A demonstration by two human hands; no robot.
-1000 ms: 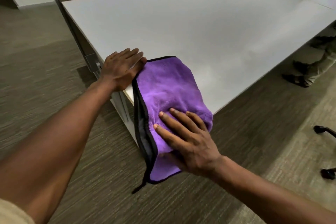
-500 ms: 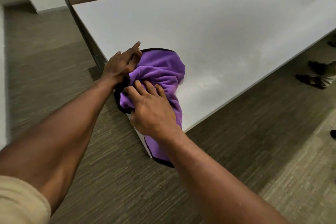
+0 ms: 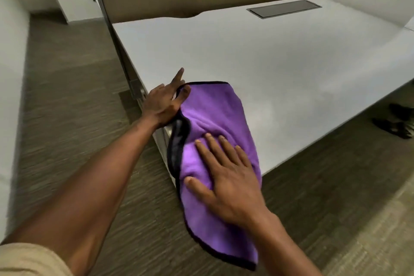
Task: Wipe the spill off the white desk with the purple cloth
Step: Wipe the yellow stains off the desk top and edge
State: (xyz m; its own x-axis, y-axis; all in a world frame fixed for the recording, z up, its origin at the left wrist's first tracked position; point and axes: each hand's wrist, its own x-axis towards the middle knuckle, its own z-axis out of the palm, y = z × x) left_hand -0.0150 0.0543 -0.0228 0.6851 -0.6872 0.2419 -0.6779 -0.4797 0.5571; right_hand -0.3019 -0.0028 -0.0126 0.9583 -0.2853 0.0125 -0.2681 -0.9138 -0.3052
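No writing, label, brand, number or sign can be read anywhere, neither on the black-edged purple cloth (image 3: 215,114) nor on the white desk (image 3: 268,63).

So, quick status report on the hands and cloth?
Right hand flat on purple cloth. Left hand holds its edge. Cloth overhangs desk corner. Nothing blocking.
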